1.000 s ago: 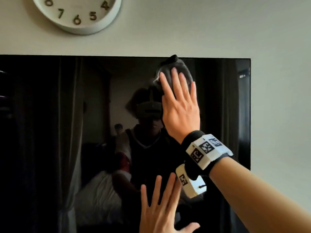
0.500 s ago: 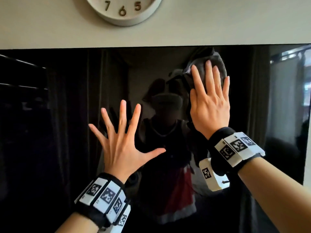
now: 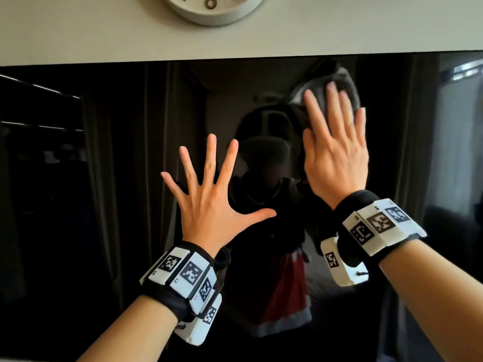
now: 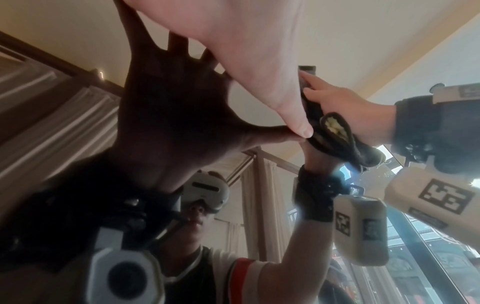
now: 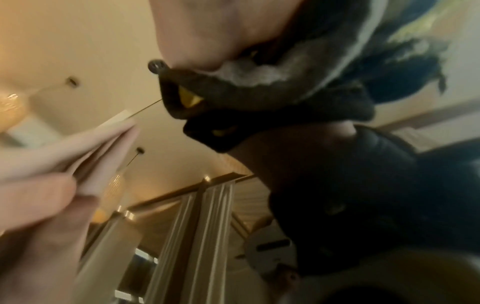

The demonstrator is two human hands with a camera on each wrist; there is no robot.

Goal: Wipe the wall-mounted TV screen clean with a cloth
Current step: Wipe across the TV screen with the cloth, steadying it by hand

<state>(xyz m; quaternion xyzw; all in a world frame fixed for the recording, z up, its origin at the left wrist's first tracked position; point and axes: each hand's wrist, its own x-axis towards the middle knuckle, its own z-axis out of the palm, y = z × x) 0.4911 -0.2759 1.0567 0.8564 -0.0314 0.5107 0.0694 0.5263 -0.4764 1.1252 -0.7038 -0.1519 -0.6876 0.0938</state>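
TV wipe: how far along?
Done: can't judge; no smears or cleaned patches are discernible on the dark TV screen. In hand: right hand presses the cloth flat near the top edge; left hand spread open against the glass. Left: probably most of the screen.

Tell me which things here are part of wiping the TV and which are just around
Part of the job:
TV screen
cloth, pressed flat under the right hand
left hand, fingers spread, against the screen

Just around:
wall clock above the screen
wall
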